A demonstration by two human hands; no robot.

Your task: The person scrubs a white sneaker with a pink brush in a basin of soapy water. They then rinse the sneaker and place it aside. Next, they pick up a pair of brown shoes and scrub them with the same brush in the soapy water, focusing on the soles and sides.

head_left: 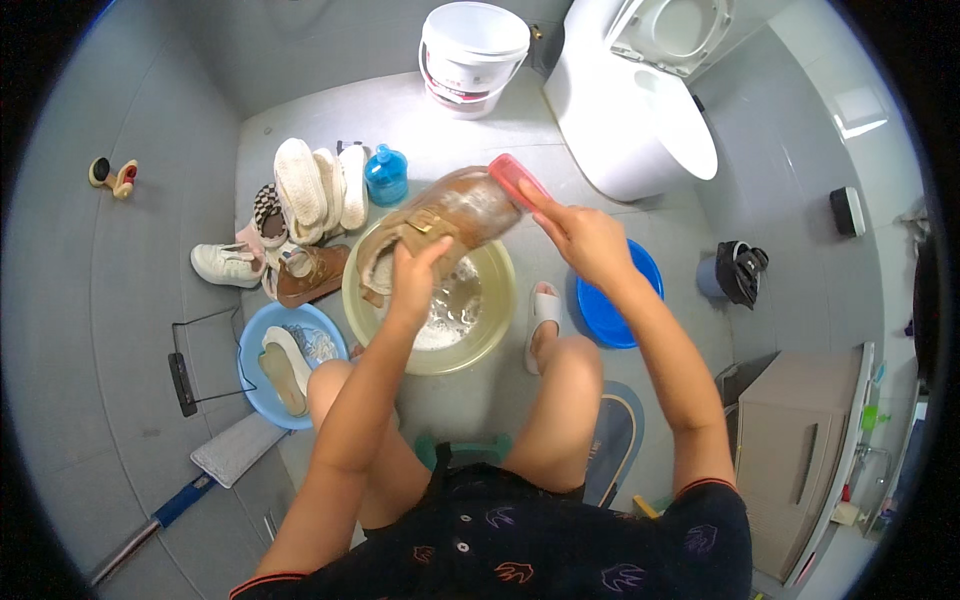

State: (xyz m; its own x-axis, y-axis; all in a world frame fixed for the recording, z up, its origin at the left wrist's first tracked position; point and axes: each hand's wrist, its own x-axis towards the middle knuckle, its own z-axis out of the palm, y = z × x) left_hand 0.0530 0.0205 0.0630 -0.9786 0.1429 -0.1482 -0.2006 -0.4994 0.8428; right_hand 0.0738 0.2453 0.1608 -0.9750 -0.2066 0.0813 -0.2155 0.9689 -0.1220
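A tan and brown shoe (455, 205), wet with suds on its toe, is held over a pale yellow-green basin (502, 325). My left hand (415, 280) grips it near the opening, by a buckle-like detail, with the fingers closed on its side. In my right hand (585, 240) is a pink-red scrub brush (515, 180), pressed against the toe end of the shoe. The brush's bristles are hidden from this angle. Below the shoe, the basin holds water with white foam.
Left of the basin stand a brown shoe (315, 275), a white sneaker (225, 265), fluffy slippers (300, 185) and a blue bottle (386, 178). A light-blue basin (258, 385) holds insoles. Right are a blue basin (620, 330) and toilet (640, 130); behind, a white bucket (470, 60).
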